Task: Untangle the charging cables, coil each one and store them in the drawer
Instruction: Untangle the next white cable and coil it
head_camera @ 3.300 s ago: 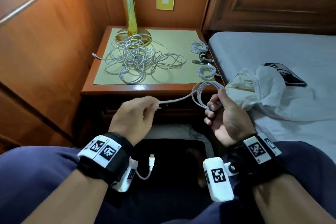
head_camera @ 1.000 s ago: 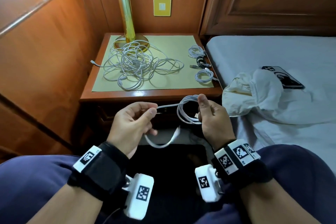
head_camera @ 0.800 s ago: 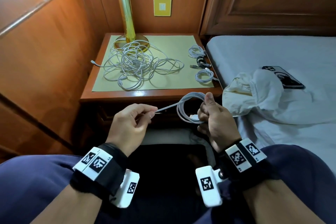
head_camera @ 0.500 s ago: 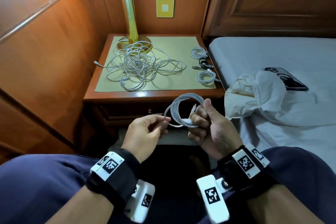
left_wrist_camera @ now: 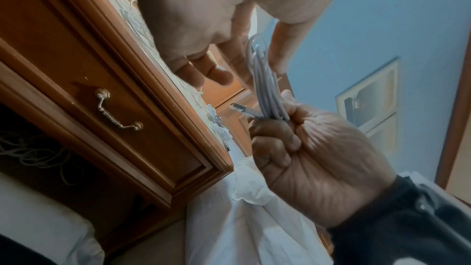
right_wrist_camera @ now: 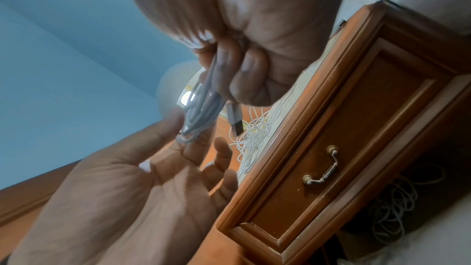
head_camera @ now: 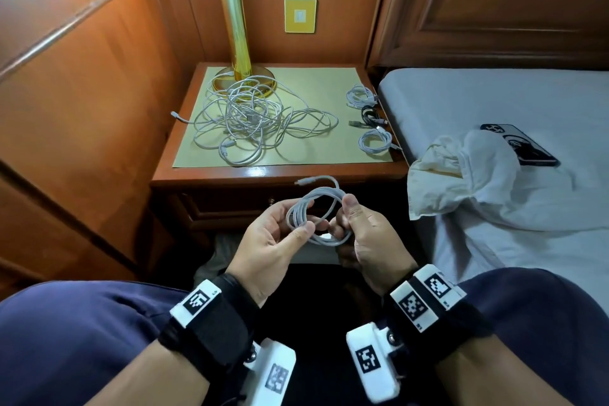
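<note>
A white cable point(head_camera: 326, 242) is wound into a small coil held in front of the nightstand. My right hand point(head_camera: 342, 217) grips one side of the coil point(left_wrist_camera: 265, 92) in a fist, with the USB plug point(right_wrist_camera: 234, 118) sticking out beside the fingers. My left hand point(head_camera: 301, 224) pinches the opposite side lightly, thumb on top and fingers nearly straight behind point(right_wrist_camera: 196, 144). The cable's other connector point(head_camera: 301, 181) pokes out above the coil. A tangled pile of white cables point(head_camera: 253, 119) lies on the nightstand mat. The drawer point(head_camera: 237, 208) below is shut, its metal handle point(left_wrist_camera: 117, 112) untouched.
Three small coiled cables point(head_camera: 374, 142) lie along the nightstand's right edge. A gold lamp point(head_camera: 237, 43) stands at the back. To the right lies a bed with a crumpled white cloth point(head_camera: 461, 181) and a phone point(head_camera: 520, 145). More loose cable point(right_wrist_camera: 397, 198) sits in the shelf under the drawer.
The straight tail between my hands has been wound into the coil. My left hand has moved right and taken hold of the coil beside the right hand.
</note>
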`<action>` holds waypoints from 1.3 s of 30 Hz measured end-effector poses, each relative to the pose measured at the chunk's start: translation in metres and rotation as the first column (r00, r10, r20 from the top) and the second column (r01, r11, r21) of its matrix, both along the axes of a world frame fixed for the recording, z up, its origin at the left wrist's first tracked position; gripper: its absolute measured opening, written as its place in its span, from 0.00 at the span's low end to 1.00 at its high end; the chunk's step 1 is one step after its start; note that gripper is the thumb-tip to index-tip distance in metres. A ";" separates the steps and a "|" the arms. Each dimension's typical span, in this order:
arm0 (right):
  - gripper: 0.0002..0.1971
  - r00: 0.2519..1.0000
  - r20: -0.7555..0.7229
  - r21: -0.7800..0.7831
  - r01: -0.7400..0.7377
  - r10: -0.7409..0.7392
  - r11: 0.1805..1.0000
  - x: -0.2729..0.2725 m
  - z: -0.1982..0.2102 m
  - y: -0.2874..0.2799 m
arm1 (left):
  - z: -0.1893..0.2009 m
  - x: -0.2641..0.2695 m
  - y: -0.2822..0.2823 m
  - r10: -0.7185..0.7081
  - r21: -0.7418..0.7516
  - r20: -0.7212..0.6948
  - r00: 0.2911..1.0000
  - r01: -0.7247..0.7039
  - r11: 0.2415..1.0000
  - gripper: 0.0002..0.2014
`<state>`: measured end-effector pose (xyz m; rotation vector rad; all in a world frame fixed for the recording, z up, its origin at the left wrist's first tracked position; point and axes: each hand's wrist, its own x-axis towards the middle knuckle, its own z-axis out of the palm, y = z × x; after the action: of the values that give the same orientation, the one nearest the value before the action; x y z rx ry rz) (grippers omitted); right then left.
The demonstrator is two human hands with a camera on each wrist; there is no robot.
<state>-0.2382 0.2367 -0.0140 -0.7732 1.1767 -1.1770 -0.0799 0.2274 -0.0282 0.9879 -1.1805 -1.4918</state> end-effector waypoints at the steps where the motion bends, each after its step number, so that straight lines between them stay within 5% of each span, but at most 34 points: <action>1: 0.23 1.000 -0.016 -0.014 -0.009 0.009 1.000 0.000 0.000 0.000 | 0.000 -0.001 0.000 0.010 0.001 -0.022 1.000 -0.009 1.000 0.16; 4: 0.24 0.995 -0.097 -0.045 -0.027 0.022 0.999 0.002 -0.003 -0.002 | 0.005 -0.002 0.001 0.021 0.063 -0.148 0.989 -0.012 0.998 0.20; 9: 0.25 0.896 -0.443 -0.202 -0.083 -0.015 0.976 0.006 -0.006 -0.003 | 0.015 -0.001 -0.003 0.074 0.211 -0.306 0.949 -0.008 0.977 0.18; 13: 0.22 0.818 -0.575 -0.282 -0.166 -0.028 0.945 0.008 -0.006 0.000 | 0.009 -0.007 -0.004 0.146 0.166 -0.175 0.974 -0.117 0.979 0.08; 18: 0.18 0.761 -0.635 -0.348 -0.135 -0.128 0.928 -0.002 -0.002 -0.006 | 0.006 -0.005 -0.003 0.065 0.161 -0.168 0.984 -0.038 0.986 0.19; 23: 0.21 0.722 -0.671 -0.399 -0.156 -0.171 0.904 -0.009 -0.004 -0.009 | 0.004 -0.002 -0.008 -0.027 0.163 0.060 0.998 0.017 0.987 0.20; 26: 0.22 0.766 -0.619 -0.404 -0.122 -0.173 0.906 -0.011 -0.003 -0.010 | 0.006 0.002 -0.010 0.057 0.136 0.111 0.992 -0.072 0.988 0.18; 30: 0.17 0.857 -0.494 -0.413 -0.087 -0.144 0.906 -0.009 0.005 -0.008 | 0.006 0.009 -0.013 0.168 -0.174 0.452 0.876 -0.098 0.980 0.11; 33: 0.13 0.902 -0.414 -0.425 -0.073 -0.122 0.902 -0.005 0.008 -0.006 | 0.001 0.005 -0.007 0.196 -0.188 0.437 0.878 -0.124 0.974 0.09; 39: 0.17 0.981 -0.195 -0.362 -0.067 -0.006 0.930 0.001 0.005 -0.003 | 0.000 0.001 -0.009 0.222 0.066 0.192 0.956 -0.238 0.969 0.09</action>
<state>-0.2370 0.2336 -0.0095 -1.2095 1.1080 -1.3386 -0.0793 0.2184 -0.0277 1.3006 -1.0915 -1.2977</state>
